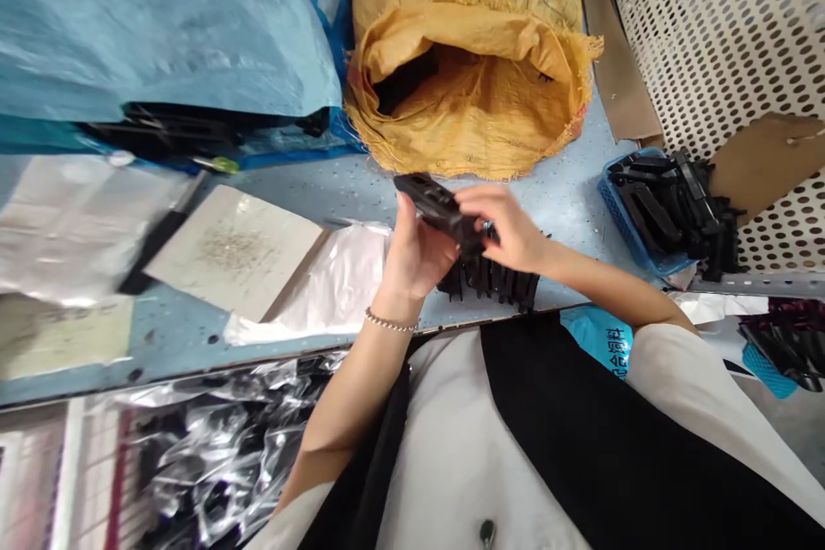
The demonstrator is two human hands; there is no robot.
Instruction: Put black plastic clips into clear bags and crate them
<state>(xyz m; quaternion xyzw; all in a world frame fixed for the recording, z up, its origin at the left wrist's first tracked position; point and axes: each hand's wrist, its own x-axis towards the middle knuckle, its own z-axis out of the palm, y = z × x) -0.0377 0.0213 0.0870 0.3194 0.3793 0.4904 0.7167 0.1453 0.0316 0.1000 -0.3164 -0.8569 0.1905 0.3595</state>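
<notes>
A black plastic part [433, 199], long and slim, is held up above the bench between my two hands. My left hand [416, 253] grips its near side, with the thumb along it. At its right end, the fingers of my right hand [506, 223] are closed round the part, and the fingertips are slightly blurred. Beneath my hands a row of similar black parts [493, 282] lies by the bench edge, partly hidden by them. What exactly the part is cannot be made out.
An open yellow woven sack [477, 129] lies behind my hands. Blue plastic sheeting [168, 26] covers the back left. A white block [235, 249] sits on the left with a hammer-like tool [161, 232] beside it. A blue basket [635, 223] of black parts stands right, near a perforated panel [728, 34].
</notes>
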